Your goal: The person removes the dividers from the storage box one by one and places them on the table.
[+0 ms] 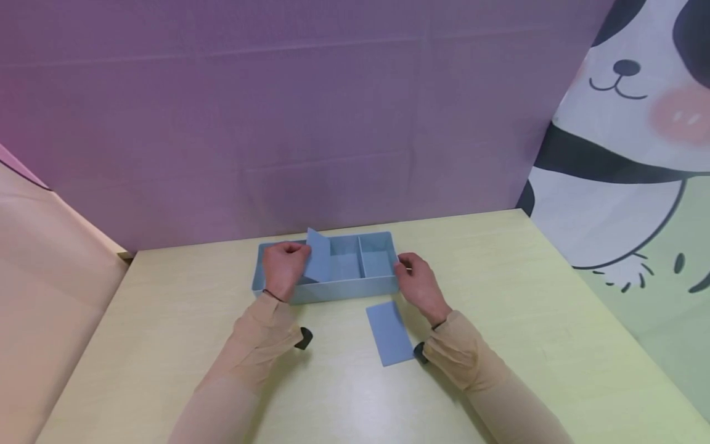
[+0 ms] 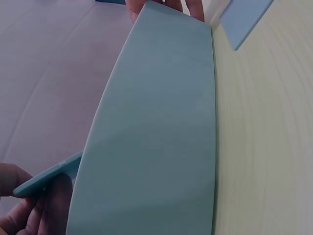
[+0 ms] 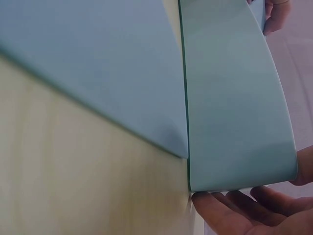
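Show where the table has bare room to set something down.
Bare: table left of the left sleeve and right of the right sleeve. Crowded: between the sleeves, where a loose panel lies, and the left part of the box, where the left hand holds a second panel.

Pale yellow wood-grained table point(image 1: 554, 320) at six o'clock, creased purple fabric backdrop point(image 1: 333, 123) at twelve, panda-printed pale-green sheet point(image 1: 610, 216) towards three.

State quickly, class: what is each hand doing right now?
Left hand: closed, pinching a tilted blue panel.
Right hand: closed, holding the blue box by its right end.
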Demonstrator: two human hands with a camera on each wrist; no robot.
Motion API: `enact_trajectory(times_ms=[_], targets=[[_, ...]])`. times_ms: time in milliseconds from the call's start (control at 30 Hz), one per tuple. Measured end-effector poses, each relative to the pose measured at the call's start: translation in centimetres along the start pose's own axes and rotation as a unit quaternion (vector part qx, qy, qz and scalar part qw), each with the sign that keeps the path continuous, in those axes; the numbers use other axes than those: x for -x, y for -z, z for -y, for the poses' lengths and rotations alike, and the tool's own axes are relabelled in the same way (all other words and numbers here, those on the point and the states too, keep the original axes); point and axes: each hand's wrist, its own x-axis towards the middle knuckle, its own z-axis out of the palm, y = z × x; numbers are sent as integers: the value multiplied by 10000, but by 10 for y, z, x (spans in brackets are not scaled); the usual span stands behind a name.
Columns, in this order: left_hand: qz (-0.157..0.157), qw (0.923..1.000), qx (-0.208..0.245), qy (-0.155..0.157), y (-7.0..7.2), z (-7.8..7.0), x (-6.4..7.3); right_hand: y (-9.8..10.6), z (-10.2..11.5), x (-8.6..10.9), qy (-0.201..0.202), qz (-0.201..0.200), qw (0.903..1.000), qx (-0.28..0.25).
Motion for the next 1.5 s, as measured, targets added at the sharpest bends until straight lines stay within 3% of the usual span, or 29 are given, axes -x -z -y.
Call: enact_trajectory(times_ms=[600, 1000, 1333, 1500], targets=[[-345, 9987, 225, -307, 4, 3, 2, 0, -1, 0, 5, -1, 10000, -7], [-425, 9975, 536, 192, 8, 0, 5, -1, -2, -2, -68, 1, 10000, 3], [-10, 9938, 906, 643, 13, -7, 14, 0, -2, -1, -28, -15, 10000, -30], [169, 9875, 1289, 892, 12, -7, 19, 0, -2, -1, 1, -29, 10000, -50]])
